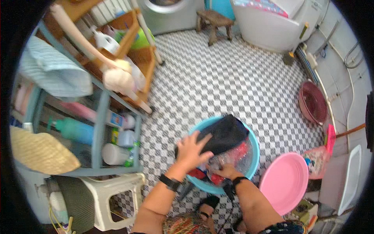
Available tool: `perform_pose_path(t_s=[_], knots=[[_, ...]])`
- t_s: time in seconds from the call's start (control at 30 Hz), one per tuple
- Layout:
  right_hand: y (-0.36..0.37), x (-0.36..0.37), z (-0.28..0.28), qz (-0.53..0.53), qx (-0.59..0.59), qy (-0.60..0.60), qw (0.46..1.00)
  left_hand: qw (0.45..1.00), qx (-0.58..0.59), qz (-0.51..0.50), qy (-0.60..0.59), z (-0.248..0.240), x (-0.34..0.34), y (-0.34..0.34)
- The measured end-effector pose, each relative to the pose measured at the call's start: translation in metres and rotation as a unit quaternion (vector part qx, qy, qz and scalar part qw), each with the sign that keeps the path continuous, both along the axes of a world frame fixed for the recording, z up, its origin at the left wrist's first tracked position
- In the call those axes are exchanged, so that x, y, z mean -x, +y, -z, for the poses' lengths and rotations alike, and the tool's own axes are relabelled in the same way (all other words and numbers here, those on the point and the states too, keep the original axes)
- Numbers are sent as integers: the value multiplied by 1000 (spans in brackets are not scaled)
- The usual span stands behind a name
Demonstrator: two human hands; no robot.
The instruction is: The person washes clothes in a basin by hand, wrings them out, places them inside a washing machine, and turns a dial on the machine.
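Observation:
A light blue basin (255, 156) stands on the floor in front of me, with water and wet laundry in it. Black cloth (224, 134) is heaped over its far left side and rim. My left hand (193, 151) lies against the near left edge of that cloth, its fingers spread. Lower in the basin, my right hand (226, 171) reaches into the water with its fingers curled; what they hold, if anything, is hidden. Red cloth (238, 152) shows through the suds beside it, and more red and dark fabric lies under my hands.
A pink basin (284, 183) sits close on the right, a dark red basin (313, 102) by the right wall. Shelving with bottles (76, 130) and a white plastic stool (113, 199) line the left. Farther off are a wooden stool (214, 23), a washing machine (171, 15) and a bathtub (269, 31).

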State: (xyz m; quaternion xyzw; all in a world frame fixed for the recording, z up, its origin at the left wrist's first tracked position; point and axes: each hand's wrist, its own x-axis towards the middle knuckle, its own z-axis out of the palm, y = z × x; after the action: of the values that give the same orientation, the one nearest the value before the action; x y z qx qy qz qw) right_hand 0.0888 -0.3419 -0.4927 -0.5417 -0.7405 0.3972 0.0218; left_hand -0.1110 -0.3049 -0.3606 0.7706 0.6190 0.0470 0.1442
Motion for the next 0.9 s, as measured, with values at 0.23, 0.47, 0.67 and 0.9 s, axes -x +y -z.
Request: perform_pose_path(t_s=[0.23,0.47,0.67,0.9], knots=[[3,-69,-38,384,-25,193,903,996,25,74,31,-24,-33,-36],[20,-32,-188,146,-253,114,950,965,142,179,129,-39,-52,-59],[-7,-34,-154,-98,-10,-156,983,933,196,276,125,-27,-43,-64],[-21,-34,-116,-59,50,-125,989,941,122,314,-1,-7,-27,-69]])
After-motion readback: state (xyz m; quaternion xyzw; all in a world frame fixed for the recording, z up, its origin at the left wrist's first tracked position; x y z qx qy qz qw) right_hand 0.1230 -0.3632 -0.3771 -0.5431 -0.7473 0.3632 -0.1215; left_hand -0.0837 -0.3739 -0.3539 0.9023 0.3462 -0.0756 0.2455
